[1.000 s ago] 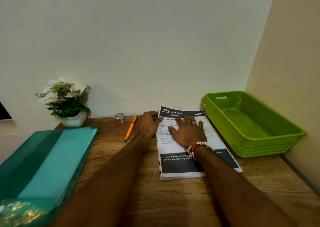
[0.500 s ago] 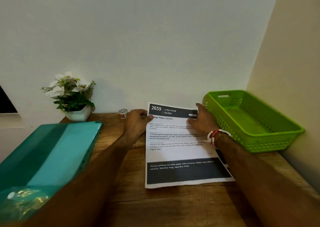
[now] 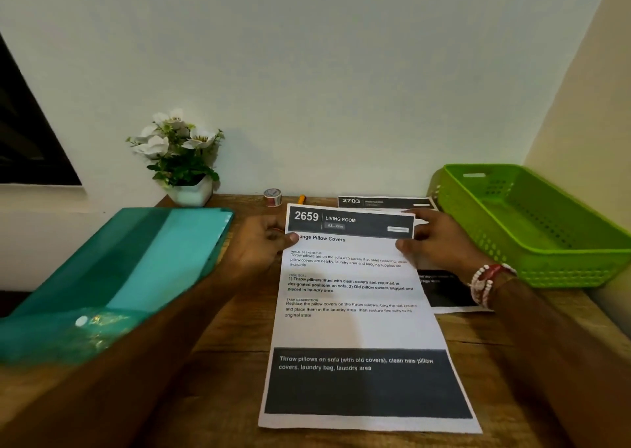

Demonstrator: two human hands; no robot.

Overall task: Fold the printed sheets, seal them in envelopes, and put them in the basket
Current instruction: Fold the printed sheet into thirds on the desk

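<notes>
A printed sheet headed 2659 lies toward me on the wooden desk, its far edge lifted. My left hand pinches its top left corner with the thumb on the print. My right hand pinches the top right corner. Behind and to the right lies the stack of printed sheets, its top page headed 2703, partly hidden by the raised sheet and my right hand. A green plastic basket stands at the right against the wall, with nothing in it.
A teal folder slopes at the left. A white pot of white flowers stands at the back left. A small tape roll and the tip of an orange pen lie by the wall. Walls close off the back and right.
The top sheet has been drawn off the stack toward me and to the left, uncovering the page headed 2703. Both hands now hold its far corners; the view has moved closer.
</notes>
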